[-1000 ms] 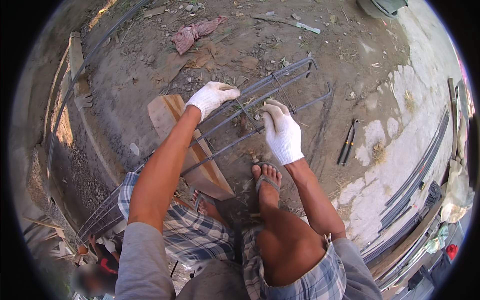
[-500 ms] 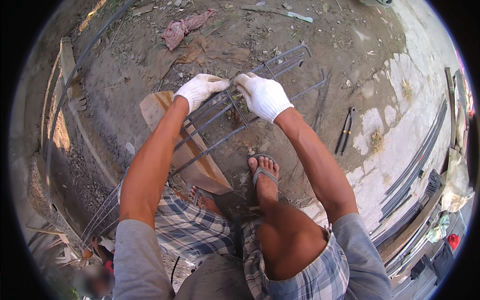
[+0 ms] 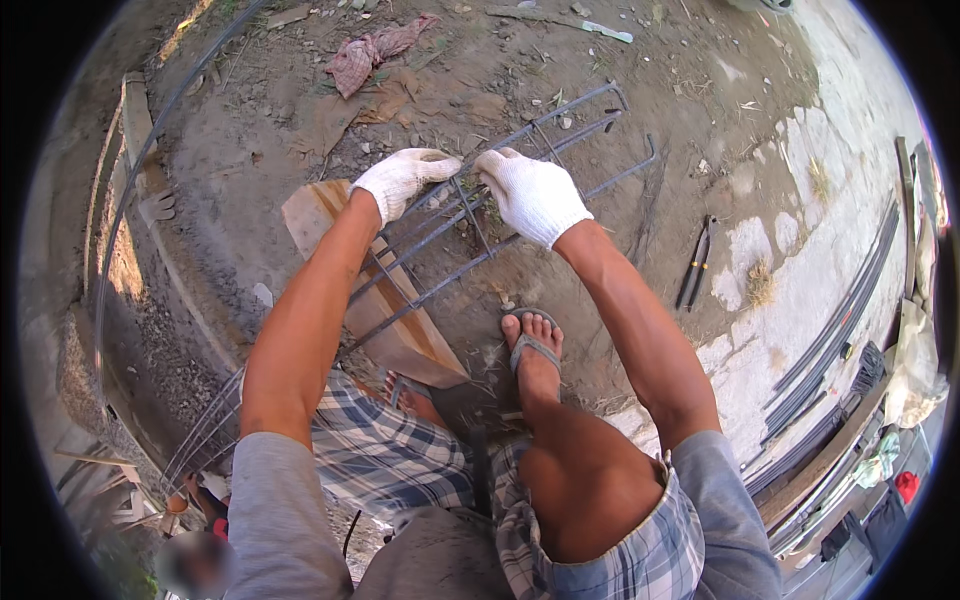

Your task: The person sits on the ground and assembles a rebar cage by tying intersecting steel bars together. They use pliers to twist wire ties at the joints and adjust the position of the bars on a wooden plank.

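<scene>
Rebar cage (image 3: 480, 231) slanted over a wooden board (image 3: 415, 350), gloved left hand (image 3: 400, 183) at its far edge, gloved right hand (image 3: 535, 200) just beside, both narrowed, whether they gripped it I couldn't tell.

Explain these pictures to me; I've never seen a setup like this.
There is no machine here, just a person working by hand. The view comes from a wide fisheye camera worn on the head, looking down, so straight edges curve. The white-gloved left hand and right hand meet at the upper bars of a steel-bar cage; what their fingertips pinch is too small to tell. The cage crosses over a wooden board. On the dirt lie pincers to the right and a reddish cloth farther off.
</scene>
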Available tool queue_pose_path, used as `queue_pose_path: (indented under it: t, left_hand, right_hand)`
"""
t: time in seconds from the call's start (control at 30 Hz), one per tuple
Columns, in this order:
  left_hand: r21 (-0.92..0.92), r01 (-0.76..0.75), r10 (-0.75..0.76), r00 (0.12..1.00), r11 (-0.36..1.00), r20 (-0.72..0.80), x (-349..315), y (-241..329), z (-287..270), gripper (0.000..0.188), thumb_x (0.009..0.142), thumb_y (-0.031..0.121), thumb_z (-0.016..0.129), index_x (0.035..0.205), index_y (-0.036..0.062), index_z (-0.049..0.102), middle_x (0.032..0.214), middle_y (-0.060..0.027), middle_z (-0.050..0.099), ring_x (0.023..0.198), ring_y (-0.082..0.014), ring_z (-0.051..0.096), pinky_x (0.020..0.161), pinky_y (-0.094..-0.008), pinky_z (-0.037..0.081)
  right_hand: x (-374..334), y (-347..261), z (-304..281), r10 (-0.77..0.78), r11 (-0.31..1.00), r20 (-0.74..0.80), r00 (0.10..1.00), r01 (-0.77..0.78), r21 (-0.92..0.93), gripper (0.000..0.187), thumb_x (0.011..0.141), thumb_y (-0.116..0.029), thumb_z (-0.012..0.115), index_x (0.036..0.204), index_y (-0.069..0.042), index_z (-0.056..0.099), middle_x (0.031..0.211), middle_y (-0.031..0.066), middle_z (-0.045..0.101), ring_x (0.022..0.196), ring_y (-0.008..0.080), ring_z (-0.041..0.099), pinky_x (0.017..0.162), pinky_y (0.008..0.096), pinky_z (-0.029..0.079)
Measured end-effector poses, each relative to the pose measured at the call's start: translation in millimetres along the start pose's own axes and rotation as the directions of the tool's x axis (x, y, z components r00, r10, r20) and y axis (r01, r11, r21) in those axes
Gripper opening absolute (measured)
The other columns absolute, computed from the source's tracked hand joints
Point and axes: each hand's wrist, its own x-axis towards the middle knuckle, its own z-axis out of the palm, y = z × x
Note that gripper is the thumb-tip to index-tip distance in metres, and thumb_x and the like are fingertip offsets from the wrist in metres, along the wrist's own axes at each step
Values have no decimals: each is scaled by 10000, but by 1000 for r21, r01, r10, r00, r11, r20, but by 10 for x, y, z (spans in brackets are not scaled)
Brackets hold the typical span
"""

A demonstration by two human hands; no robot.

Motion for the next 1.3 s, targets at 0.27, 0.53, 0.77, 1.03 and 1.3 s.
queue_pose_path:
  t: [0.27, 0.53, 0.77, 1.03, 1.3]
  left_hand:
    - [-116, 19, -12, 998, 993, 63, 31, -57, -45, 378, 1033, 286, 797, 1287, 15, 730, 942, -3, 689, 767, -100, 641, 596, -293, 500]
    - [-155, -15, 31, 994, 988, 102, -2, -86, -68, 325, 1055, 263, 764, 1269, 20, 729, 981, -26, 725, 743, -94, 640, 615, -263, 504]
    - [-139, 3, 13, 993, 990, 114, 19, -112, -93, 369, 1052, 242, 760, 1326, 1, 702, 1050, -33, 733, 764, -86, 630, 650, -257, 533]
    - [-221, 18, 3, 996, 975, 93, -9, -112, -90, 343, 1050, 207, 769, 1301, -20, 713, 1004, -57, 737, 768, -123, 674, 633, -284, 540]
    - [-240, 14, 15, 993, 971, 117, -35, -109, -146, 375, 1067, 203, 747, 1354, -32, 694, 1129, -79, 759, 866, -142, 710, 703, -285, 580]
  right_hand:
    - [-46, 53, 93, 18, 995, 36, 999, -14, -104, 203, 1082, -223, 597, 1226, -127, 703, 1092, 188, 749, 917, 424, 753, 764, 528, 607]
    - [-334, -80, 33, 162, 985, -322, 933, -131, 116, 161, 1044, -208, 678, 1138, -89, 732, 1003, 175, 757, 881, 403, 758, 751, 487, 609]
    - [-1149, -472, 350, 453, 859, -52, 890, -420, 294, 333, 931, -350, 810, 1082, -54, 785, 929, 152, 764, 849, 336, 759, 785, 425, 597]
    - [-1115, -360, 557, 414, 901, -102, 905, -391, 187, 215, 955, -334, 777, 1060, -147, 784, 983, 128, 784, 874, 364, 771, 755, 466, 606]
    - [-1144, -319, 557, 367, 923, -182, 912, -333, 193, 167, 984, -301, 752, 1038, -147, 785, 960, 116, 778, 872, 358, 768, 734, 459, 598]
